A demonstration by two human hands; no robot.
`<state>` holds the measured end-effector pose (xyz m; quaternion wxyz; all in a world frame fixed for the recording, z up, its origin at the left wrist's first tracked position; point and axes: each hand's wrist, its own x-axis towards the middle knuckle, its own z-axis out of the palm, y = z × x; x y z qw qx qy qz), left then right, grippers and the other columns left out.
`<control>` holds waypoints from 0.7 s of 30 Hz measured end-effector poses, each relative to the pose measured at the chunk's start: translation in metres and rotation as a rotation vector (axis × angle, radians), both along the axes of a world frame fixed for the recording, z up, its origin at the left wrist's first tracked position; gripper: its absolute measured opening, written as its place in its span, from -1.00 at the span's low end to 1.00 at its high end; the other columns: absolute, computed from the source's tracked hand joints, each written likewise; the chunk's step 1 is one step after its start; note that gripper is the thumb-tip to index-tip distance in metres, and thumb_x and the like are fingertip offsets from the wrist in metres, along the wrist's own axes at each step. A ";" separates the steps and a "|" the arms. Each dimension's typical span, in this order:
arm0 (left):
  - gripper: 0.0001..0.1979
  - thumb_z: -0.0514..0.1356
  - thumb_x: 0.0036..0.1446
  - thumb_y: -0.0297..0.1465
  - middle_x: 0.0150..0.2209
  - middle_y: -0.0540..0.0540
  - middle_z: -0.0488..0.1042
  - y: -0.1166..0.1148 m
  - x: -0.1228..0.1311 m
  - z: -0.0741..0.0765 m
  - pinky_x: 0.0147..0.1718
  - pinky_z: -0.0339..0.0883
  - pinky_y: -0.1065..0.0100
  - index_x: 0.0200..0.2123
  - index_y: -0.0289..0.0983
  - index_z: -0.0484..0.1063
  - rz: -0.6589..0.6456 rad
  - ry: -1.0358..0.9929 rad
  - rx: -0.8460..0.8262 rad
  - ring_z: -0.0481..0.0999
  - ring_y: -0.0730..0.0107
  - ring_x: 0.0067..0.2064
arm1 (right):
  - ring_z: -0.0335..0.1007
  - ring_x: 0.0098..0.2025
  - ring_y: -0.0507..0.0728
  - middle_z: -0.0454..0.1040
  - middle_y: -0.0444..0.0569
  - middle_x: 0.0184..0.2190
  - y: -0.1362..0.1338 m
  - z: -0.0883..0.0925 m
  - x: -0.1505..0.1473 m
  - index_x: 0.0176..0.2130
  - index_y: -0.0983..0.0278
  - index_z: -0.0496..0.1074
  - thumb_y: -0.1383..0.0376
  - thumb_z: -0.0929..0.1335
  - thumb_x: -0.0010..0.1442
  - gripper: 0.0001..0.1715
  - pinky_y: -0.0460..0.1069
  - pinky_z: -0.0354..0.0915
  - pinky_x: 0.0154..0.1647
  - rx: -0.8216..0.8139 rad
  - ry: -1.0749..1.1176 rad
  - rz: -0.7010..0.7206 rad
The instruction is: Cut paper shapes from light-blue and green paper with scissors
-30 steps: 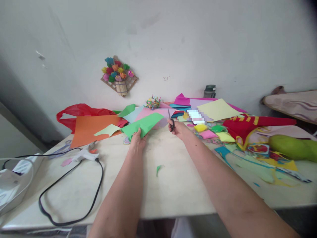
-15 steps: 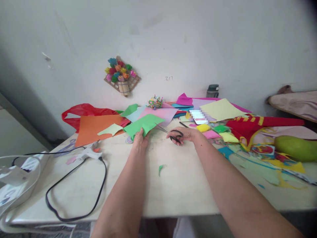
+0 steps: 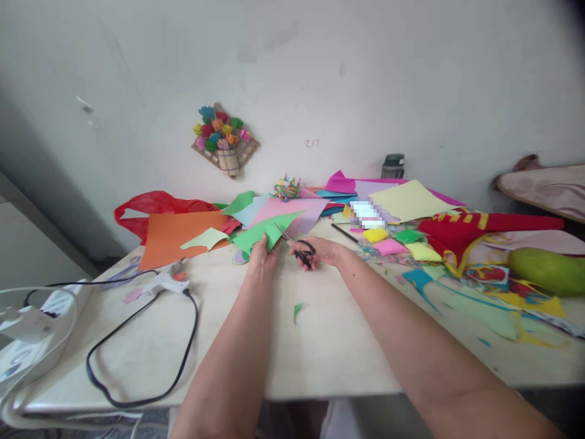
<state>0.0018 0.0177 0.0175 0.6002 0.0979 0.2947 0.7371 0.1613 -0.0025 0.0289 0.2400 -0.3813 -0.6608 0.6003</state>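
Observation:
A green sheet of paper (image 3: 260, 231) is pinched by its near edge in my left hand (image 3: 262, 253), held a little above the table. My right hand (image 3: 315, 251) grips black-handled scissors (image 3: 302, 253), fingers through the loops. The metal blades point up and left and meet the right side of the green sheet. How far apart the blades are I cannot make out. Below the hands, a small green paper scrap (image 3: 297, 312) lies on the table (image 3: 329, 341).
To the left are a hot glue gun (image 3: 167, 281) with a looped black cord, a power strip (image 3: 59, 311) and orange paper (image 3: 183, 231). On the right lie a phone (image 3: 367, 214), colourful packets (image 3: 390, 246), paper scraps and a green fruit (image 3: 546, 271). A bottle (image 3: 393, 166) stands behind.
My right hand has moved left with the scissors, bringing the blades further along the green sheet. The sheet has tilted and its right part looks narrower. My left hand has hardly shifted.

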 end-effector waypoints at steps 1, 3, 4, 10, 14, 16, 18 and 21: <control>-0.89 0.05 0.13 -0.55 -0.38 -0.05 0.42 -0.001 0.001 0.001 -0.25 0.45 0.20 -0.41 -0.32 0.33 0.009 0.003 -0.008 0.48 0.41 -0.29 | 0.32 -0.66 -0.01 0.37 -0.10 -0.63 0.000 -0.001 -0.003 -0.27 0.36 0.31 -0.17 0.28 -0.03 -0.34 -0.19 0.11 -0.80 -0.001 0.004 -0.011; -0.88 0.04 0.13 -0.56 -0.40 -0.03 0.42 -0.003 0.003 0.003 -0.25 0.44 0.22 -0.43 -0.32 0.32 0.021 0.009 -0.017 0.48 0.44 -0.33 | 0.31 -0.67 -0.02 0.36 -0.10 -0.63 0.000 -0.002 -0.007 -0.27 0.36 0.31 -0.18 0.28 -0.04 -0.33 -0.19 0.09 -0.81 -0.004 0.013 -0.030; -0.88 0.04 0.13 -0.56 -0.40 -0.02 0.42 -0.004 0.003 0.004 -0.24 0.44 0.23 -0.43 -0.31 0.32 0.024 0.012 -0.018 0.47 0.46 -0.34 | 0.31 -0.67 -0.02 0.36 -0.10 -0.63 -0.001 -0.003 -0.008 -0.27 0.36 0.31 -0.18 0.28 -0.05 -0.33 -0.19 0.09 -0.81 -0.008 0.019 -0.041; -0.87 0.05 0.13 -0.55 -0.43 0.01 0.42 -0.005 0.005 0.006 -0.20 0.41 0.27 -0.44 -0.28 0.30 0.038 0.017 -0.051 0.44 0.52 -0.38 | 0.28 -0.68 -0.05 0.35 -0.13 -0.64 -0.005 -0.002 -0.014 -0.28 0.35 0.29 -0.15 0.30 -0.04 -0.38 -0.20 0.07 -0.82 -0.046 0.077 -0.098; -0.86 0.05 0.13 -0.55 -0.44 0.03 0.41 -0.003 0.005 0.006 -0.19 0.40 0.27 -0.46 -0.27 0.30 0.043 0.012 -0.059 0.46 0.51 -0.36 | 0.25 -0.70 -0.06 0.34 -0.15 -0.65 -0.009 0.000 -0.017 -0.30 0.34 0.29 -0.13 0.30 -0.02 -0.41 -0.21 0.04 -0.83 -0.066 0.097 -0.119; -0.86 0.05 0.13 -0.54 -0.43 0.03 0.41 -0.003 0.005 0.006 -0.20 0.40 0.26 -0.45 -0.26 0.30 0.046 0.013 -0.056 0.46 0.49 -0.35 | 0.24 -0.71 -0.07 0.33 -0.16 -0.66 -0.010 0.001 -0.018 -0.30 0.35 0.29 -0.12 0.29 -0.01 -0.42 -0.21 0.03 -0.84 -0.074 0.101 -0.133; -0.86 0.05 0.14 -0.53 -0.41 0.02 0.42 -0.002 0.005 0.005 -0.21 0.41 0.27 -0.46 -0.26 0.30 0.048 0.014 -0.057 0.47 0.49 -0.34 | 0.24 -0.71 -0.07 0.33 -0.16 -0.66 -0.011 0.000 -0.019 -0.30 0.35 0.29 -0.12 0.29 0.00 -0.42 -0.21 0.03 -0.84 -0.077 0.112 -0.144; -0.85 0.04 0.15 -0.52 -0.38 0.00 0.44 -0.001 0.005 0.005 -0.24 0.42 0.28 -0.45 -0.25 0.29 0.054 0.012 -0.058 0.48 0.46 -0.31 | 0.25 -0.71 -0.07 0.33 -0.16 -0.65 -0.010 -0.002 -0.021 -0.30 0.36 0.30 -0.12 0.29 0.00 -0.41 -0.21 0.03 -0.84 -0.071 0.125 -0.147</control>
